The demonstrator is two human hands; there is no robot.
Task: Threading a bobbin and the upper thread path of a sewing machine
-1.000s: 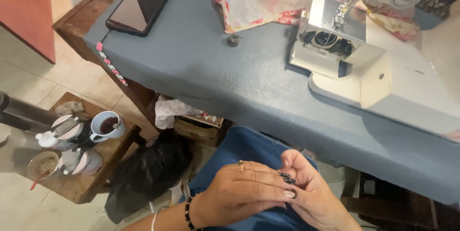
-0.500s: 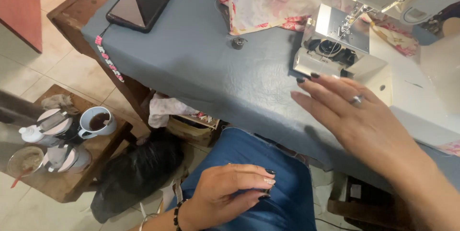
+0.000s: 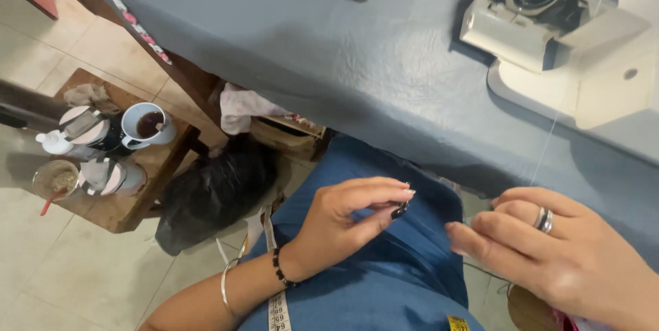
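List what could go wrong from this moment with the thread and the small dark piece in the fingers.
1. The thin thread runs taut from the sewing machine down to the right hand; a tug might snap it or pull it out.
2. The left hand pinches a small dark piece by the fingertips only, over the lap; it could slip and fall to the tiled floor.
3. An open mug stands on the low stool nearby; a knock may spill it.

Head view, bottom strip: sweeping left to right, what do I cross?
Plastic cup with a straw → mug → black bag → bangle → left hand pinching something small and dark → right hand with a ring.
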